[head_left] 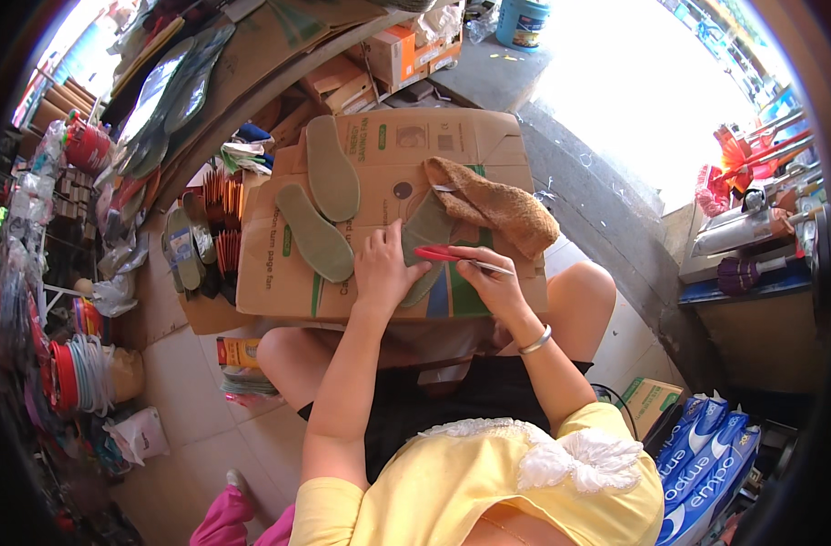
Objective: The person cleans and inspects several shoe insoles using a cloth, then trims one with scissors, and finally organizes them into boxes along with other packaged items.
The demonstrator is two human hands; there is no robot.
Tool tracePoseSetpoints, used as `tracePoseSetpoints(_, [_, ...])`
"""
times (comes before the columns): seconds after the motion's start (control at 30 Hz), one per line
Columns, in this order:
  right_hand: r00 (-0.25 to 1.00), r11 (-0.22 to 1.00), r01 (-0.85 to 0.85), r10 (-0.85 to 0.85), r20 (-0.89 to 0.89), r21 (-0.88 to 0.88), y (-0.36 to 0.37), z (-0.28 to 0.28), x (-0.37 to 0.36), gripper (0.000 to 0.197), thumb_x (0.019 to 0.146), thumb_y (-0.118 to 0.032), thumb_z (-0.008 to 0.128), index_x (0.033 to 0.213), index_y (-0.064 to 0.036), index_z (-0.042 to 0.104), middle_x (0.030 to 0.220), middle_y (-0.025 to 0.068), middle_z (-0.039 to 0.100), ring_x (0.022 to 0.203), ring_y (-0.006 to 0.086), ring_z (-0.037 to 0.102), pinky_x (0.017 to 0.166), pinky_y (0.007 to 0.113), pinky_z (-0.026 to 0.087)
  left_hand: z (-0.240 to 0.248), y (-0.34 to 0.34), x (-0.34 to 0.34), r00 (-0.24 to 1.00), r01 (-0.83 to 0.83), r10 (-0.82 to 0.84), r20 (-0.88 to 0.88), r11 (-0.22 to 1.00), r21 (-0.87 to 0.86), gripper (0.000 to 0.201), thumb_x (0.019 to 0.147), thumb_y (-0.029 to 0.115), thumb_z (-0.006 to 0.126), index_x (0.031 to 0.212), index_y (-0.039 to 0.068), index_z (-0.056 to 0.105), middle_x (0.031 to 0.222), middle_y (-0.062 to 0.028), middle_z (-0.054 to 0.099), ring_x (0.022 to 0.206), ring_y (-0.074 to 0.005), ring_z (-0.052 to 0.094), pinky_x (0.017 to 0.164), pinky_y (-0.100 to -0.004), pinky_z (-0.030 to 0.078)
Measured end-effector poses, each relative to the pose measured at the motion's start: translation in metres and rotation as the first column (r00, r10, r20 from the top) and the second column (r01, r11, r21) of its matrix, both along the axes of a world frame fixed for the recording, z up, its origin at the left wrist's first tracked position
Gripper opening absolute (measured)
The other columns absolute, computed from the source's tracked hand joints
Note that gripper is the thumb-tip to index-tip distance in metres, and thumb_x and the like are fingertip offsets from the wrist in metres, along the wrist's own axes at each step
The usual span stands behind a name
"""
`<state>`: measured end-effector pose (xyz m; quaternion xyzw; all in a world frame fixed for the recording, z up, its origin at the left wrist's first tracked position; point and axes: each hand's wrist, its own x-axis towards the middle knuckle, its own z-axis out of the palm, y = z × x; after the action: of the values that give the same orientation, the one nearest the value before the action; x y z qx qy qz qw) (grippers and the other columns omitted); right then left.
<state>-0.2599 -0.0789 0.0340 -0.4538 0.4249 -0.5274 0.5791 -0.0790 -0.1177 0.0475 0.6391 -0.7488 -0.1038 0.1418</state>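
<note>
My left hand (385,266) lies on the cardboard at the edge of a green insole (427,226), its fingers stretched out and its thumb reaching over the insole. In my right hand (495,284) is a slim tool (435,253) with a red end and a silvery end; its exact kind is unclear. The tool's red end hovers or rests over the insole, close to my left thumb. Two more green insoles, an upper one (332,168) and a lower one (315,234), are to the left of my hands. A fuzzy brown fabric piece (497,207) lies beyond the right hand.
A flattened-topped cardboard box (474,136) serves as the work surface before my knees. Shelving with packaged insoles (183,86) stands at the left. Blue packages (706,464) sit at the lower right, tools (752,218) at the right, and a blue bucket (523,23) at the back.
</note>
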Motion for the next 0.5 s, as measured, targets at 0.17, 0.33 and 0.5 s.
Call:
tracePoseSetpoints(0.17, [0.9, 0.935, 0.005, -0.159, -0.407, -0.354, -0.004, -0.004, -0.022, 0.018, 0.089, -0.01, 0.063, 0.104, -0.0022, 0.068, 0.095, -0.001, 0.052, 0.091, 0.0078, 0.052, 0.074, 0.021, 0.044, 0.002, -0.01, 0.013, 0.999, -0.029, 0.031, -0.01, 0.991, 0.13, 0.072, 0.065, 0.04, 0.08, 0.124, 0.011, 0.05, 0.11, -0.0073, 0.058, 0.1, -0.0287, 0.059, 0.083, -0.0386, 0.049])
tracePoseSetpoints(0.33, [0.995, 0.993, 0.093, -0.089, 0.048, -0.068, 0.0, -0.013, -0.02, 0.016, 0.095, -0.014, 0.056, 0.101, -0.0011, 0.064, 0.093, 0.0001, 0.059, 0.084, 0.0082, 0.058, 0.074, 0.022, 0.047, 0.014, -0.004, 0.018, 0.996, -0.018, 0.05, -0.078, 0.929, 0.37, 0.065, 0.065, 0.036, 0.079, 0.118, 0.01, 0.055, 0.115, -0.0083, 0.056, 0.1, -0.0282, 0.058, 0.085, -0.0383, 0.049])
tracePoseSetpoints(0.5, [0.948, 0.987, 0.046, -0.092, 0.303, 0.155, -0.001, 0.001, -0.015, 0.025, 0.098, -0.02, 0.048, 0.115, -0.0023, 0.056, 0.08, 0.0038, 0.064, 0.074, 0.01, 0.062, 0.069, 0.026, 0.051, 0.006, 0.014, 0.003, 0.998, -0.008, 0.001, 0.06, 0.993, 0.119, 0.084, 0.063, 0.043, 0.079, 0.131, 0.01, 0.044, 0.123, -0.0104, 0.049, 0.113, -0.028, 0.05, 0.089, -0.0397, 0.046])
